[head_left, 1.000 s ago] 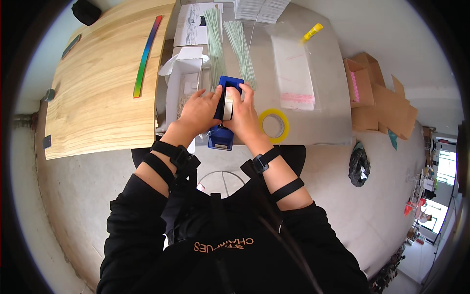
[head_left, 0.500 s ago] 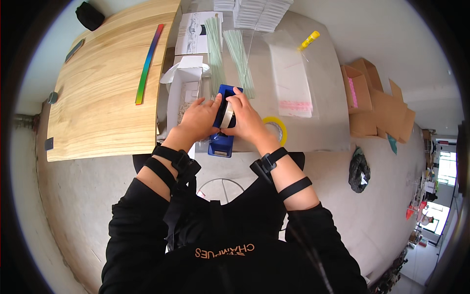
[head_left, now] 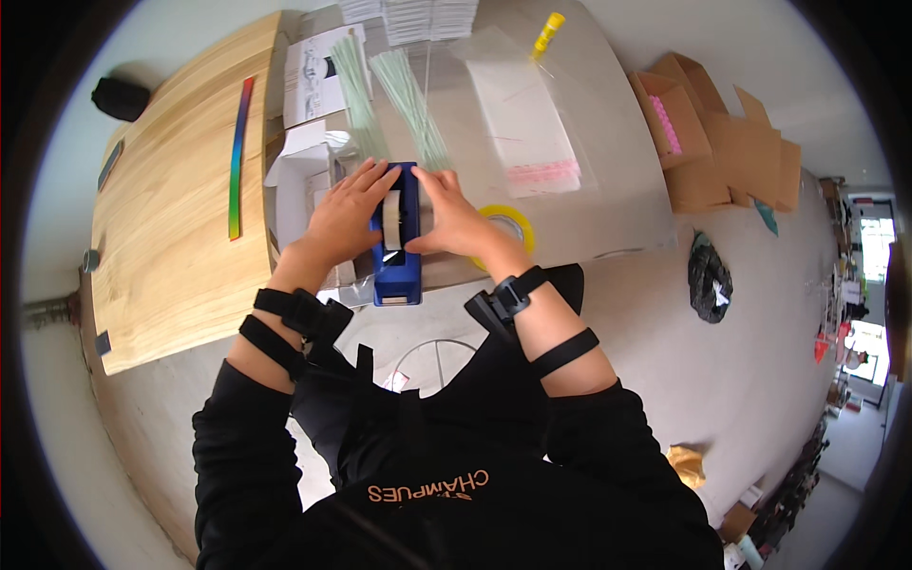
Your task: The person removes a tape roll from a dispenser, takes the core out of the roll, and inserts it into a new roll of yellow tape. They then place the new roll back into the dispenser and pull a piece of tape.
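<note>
A blue tape dispenser (head_left: 399,283) stands at the near edge of the grey table, its long side pointing away from me. In it sits a roll of clear tape (head_left: 391,220). My left hand (head_left: 350,214) lies along its left side, fingers stretched forward and touching the body. On the right side, my right hand (head_left: 454,217) holds the dispenser with thumb and forefinger apart against its edge. Just right of that hand, partly under the wrist, lies a yellow roll of tape (head_left: 524,228). An open white box (head_left: 302,180) stands left of my left hand.
Beyond the dispenser lie bundles of thin pale-green strips (head_left: 410,106), clear plastic bags (head_left: 522,119), a yellow glue stick (head_left: 548,36) and white stacks (head_left: 427,19). A wooden table (head_left: 171,218) adjoins on the left, bearing a rainbow strip (head_left: 242,157). Cardboard boxes (head_left: 727,157) are at right.
The right fingers have moved off the tape roll to the dispenser's right edge. The dispenser, tilted before, now stands straighter. My view has shifted and turned.
</note>
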Demonstrator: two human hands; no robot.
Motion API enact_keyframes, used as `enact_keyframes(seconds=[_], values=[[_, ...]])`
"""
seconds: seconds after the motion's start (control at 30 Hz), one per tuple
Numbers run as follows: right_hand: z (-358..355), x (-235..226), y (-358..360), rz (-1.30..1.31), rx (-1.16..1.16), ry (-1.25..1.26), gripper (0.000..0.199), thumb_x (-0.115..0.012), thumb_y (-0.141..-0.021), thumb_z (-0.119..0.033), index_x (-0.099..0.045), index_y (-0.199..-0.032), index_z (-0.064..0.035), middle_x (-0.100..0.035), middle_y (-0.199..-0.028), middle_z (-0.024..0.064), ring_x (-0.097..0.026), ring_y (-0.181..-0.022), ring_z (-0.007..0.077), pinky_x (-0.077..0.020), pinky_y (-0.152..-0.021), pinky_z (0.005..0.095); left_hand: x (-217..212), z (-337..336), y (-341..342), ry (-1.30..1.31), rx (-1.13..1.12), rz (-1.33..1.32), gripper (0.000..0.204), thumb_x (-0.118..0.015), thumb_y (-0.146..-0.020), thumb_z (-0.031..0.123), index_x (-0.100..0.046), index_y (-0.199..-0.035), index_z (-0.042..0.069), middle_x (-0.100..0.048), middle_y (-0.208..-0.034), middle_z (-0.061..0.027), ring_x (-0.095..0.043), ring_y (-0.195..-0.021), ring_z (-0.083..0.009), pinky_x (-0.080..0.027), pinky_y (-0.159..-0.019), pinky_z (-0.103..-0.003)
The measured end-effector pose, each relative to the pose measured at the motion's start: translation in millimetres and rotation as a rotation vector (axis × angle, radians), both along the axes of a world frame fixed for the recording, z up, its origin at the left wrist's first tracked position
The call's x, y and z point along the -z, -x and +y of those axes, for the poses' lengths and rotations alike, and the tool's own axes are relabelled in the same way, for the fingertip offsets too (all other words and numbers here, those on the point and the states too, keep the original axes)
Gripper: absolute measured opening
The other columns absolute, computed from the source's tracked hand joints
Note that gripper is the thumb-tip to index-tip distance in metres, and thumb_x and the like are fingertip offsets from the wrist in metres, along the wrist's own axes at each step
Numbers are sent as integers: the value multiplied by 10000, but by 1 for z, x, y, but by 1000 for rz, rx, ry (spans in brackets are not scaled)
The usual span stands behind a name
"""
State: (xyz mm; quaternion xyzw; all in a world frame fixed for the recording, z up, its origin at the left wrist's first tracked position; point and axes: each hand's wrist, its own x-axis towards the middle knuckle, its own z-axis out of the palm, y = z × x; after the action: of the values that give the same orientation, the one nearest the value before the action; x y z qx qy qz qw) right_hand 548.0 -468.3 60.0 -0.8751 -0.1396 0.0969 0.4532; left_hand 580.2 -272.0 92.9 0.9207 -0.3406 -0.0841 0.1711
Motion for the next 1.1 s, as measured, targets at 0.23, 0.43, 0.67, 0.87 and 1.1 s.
enact_keyframes(seconds=[0.23,0.43,0.67,0.87,1.1], values=[[23,15,17,54,141,-32,1196,-840,-511,-130,-55,-1409,-39,-284,-1278,213,-433,-1143,402,-414,-956,393,-5,-11,-16,-98,39,58,846,-728,-602,131,-337,-1350,92,-358,-1388,-140,-349,-1278,-315,-313,-1052,-385],[37,32,20,53,250,-18,1209,-836,-498,-125,-35,-1394,1,-291,-1265,241,-476,-1077,437,-453,-893,417,-2,-11,-22,-180,116,-93,877,-746,-602,213,-304,-1330,6,-381,-1340,-201,-407,-1219,-344,-319,-1046,-410],[29,39,15,126,176,8,1194,-826,-516,-219,-43,-1376,51,-292,-1252,266,-448,-1098,439,-435,-911,404,1,-9,-28,-132,147,-61,875,-740,-592,288,-346,-1305,-30,-423,-1271,-215,-421,-1186,-361,-290,-1064,-423],[32,41,15,100,174,-73,1177,-806,-534,-200,-28,-1390,17,-277,-1242,253,-420,-1115,423,-418,-935,401,-10,-9,-33,-254,215,-44,846,-753,-563,297,-393,-1250,-40,-468,-1213,-195,-477,-1122,-345,-305,-1063,-416],[29,35,16,159,155,-55,1149,-782,-560,-191,-19,-1398,-2,-284,-1232,230,-397,-1130,393,-402,-946,405,-11,-13,-37,-278,232,-62,835,-789,-511,313,-460,-1180,-64,-545,-1106,-188,-546,-1037,-319,-334,-1039,-402]])
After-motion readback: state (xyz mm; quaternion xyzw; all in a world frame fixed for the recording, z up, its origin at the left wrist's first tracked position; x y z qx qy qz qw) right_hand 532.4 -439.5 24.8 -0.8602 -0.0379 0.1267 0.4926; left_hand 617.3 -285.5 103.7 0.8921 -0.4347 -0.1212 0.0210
